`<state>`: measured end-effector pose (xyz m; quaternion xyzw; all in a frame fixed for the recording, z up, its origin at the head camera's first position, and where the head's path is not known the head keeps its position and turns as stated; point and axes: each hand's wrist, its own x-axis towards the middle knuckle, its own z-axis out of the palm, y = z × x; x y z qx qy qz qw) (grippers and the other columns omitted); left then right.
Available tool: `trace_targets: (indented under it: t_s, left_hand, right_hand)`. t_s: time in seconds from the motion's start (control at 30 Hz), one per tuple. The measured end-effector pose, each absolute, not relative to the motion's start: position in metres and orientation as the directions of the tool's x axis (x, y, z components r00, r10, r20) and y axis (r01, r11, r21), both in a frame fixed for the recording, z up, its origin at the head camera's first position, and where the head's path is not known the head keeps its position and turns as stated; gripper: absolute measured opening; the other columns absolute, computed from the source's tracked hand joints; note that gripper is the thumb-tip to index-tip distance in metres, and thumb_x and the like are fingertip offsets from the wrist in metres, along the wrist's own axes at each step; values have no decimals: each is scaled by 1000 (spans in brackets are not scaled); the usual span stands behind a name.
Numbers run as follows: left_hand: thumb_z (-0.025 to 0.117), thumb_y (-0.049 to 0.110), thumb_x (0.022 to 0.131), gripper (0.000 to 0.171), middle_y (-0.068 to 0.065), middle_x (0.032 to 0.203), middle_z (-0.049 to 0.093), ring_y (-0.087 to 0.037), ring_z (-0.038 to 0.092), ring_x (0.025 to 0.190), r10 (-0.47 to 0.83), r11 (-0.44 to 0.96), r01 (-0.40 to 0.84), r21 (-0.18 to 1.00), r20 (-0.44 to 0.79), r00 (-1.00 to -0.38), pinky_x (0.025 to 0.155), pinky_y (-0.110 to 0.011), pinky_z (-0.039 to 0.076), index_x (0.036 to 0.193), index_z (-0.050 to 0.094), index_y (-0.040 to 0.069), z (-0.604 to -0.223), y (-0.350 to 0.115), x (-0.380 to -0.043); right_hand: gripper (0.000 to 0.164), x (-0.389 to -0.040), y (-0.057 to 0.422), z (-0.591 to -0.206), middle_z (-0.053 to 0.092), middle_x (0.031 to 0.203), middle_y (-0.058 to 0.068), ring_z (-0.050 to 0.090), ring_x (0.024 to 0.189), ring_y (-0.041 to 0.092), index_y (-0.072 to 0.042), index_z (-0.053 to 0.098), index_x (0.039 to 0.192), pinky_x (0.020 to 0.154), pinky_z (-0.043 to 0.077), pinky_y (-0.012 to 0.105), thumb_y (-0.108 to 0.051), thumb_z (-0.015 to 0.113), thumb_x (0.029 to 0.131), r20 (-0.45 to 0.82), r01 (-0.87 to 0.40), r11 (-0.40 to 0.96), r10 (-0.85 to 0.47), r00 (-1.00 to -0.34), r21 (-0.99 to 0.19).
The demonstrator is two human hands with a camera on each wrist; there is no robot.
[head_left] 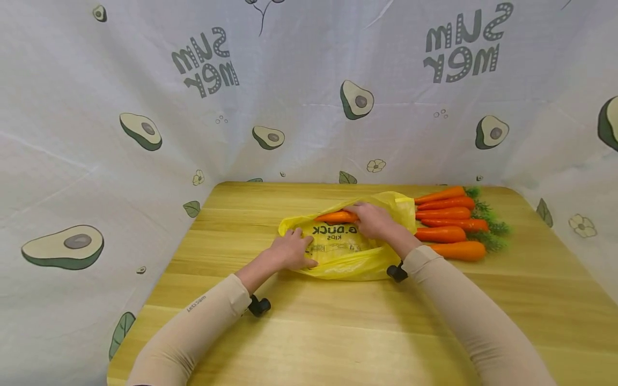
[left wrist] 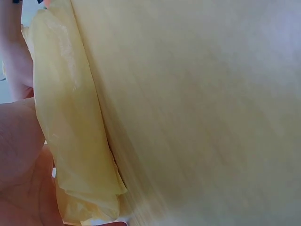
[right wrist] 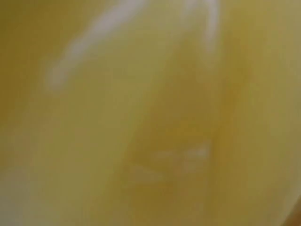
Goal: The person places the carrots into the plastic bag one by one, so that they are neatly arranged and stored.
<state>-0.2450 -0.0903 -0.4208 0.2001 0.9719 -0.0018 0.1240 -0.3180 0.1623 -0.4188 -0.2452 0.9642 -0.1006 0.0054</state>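
A yellow plastic bag (head_left: 338,268) with dark lettering lies on its side, its mouth gaping to the left. My left hand (head_left: 291,249) rests at the mouth with fingers and thumb spread against the plastic. In the left wrist view the yellow bag (left wrist: 70,117) drapes beside the left palm (left wrist: 23,188). My right hand (head_left: 372,219) reaches into the bag and grips an orange carrot (head_left: 335,216), whose tapered end points left. The hand covers the carrot's other end. Blurred yellow plastic (right wrist: 141,117) fills the right wrist view.
Several carrots (head_left: 449,213) with green tops lie in a column right of the bag, tips pointing left toward it. The wooden table (head_left: 309,332) meets a white avocado-print cloth (head_left: 309,96) behind it. A dark wrist camera (head_left: 397,272) sits beside the right sleeve.
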Motion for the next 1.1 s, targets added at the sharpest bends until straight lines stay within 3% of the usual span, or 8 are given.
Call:
trace_targets:
  t_s: [0.23,0.47,0.67,0.8,0.9,0.97,1.1]
  left_hand:
    - [64,64,90,81,-15,155,41,-35,41,141,389,921,383,73,-222,-894,102,-57,47,153,45,18,-419,-91,-248]
    - [50,62,99,70,-12,151,47,-33,47,138,365,931,358,72,-182,-913,101,-56,48,152,46,16,-421,-90,-254]
    - [62,59,94,75,-13,149,49,-32,48,136,348,937,347,33,-156,-924,99,-53,51,152,45,15,-422,-88,-256]
    - [66,61,90,79,-13,147,50,-32,48,136,332,941,337,-26,-122,-935,106,-61,42,151,46,15,-423,-86,-255]
    - [69,61,88,77,-12,145,53,-33,49,135,342,933,346,-97,-53,-938,108,-68,32,148,50,16,-421,-85,-253]
    - [72,57,87,72,-11,139,58,-32,52,131,379,916,371,-152,27,-925,106,-69,31,143,55,16,-421,-85,-251]
    - [75,38,86,48,-7,123,68,-28,61,116,498,858,439,-268,222,-838,105,-64,34,127,66,15,-421,-85,-247]
  right_hand:
    - [49,-323,169,-425,62,137,18,60,124,39,-7,56,143,99,50,54,-6,63,95,97,-492,855,-483,-870,-164]
    - [51,-326,173,-425,61,139,19,60,124,40,-6,53,145,102,48,55,-10,65,96,84,-470,865,-462,-883,-174]
    - [52,-323,174,-424,60,140,19,59,125,40,-7,51,146,101,49,56,-12,65,96,65,-468,869,-464,-884,-163]
    - [52,-321,174,-422,61,139,18,59,124,39,-8,53,145,101,48,57,-11,67,95,70,-471,867,-466,-882,-163]
    - [51,-320,173,-420,61,138,18,59,125,39,-8,54,144,102,48,56,-12,68,95,76,-471,867,-465,-882,-162]
    - [50,-320,172,-420,62,138,18,59,124,39,-7,56,143,102,48,56,-12,68,95,81,-475,866,-468,-880,-157]
    - [47,-320,172,-420,63,135,18,60,122,40,-6,58,140,101,48,56,-11,68,95,95,-486,860,-477,-874,-156]
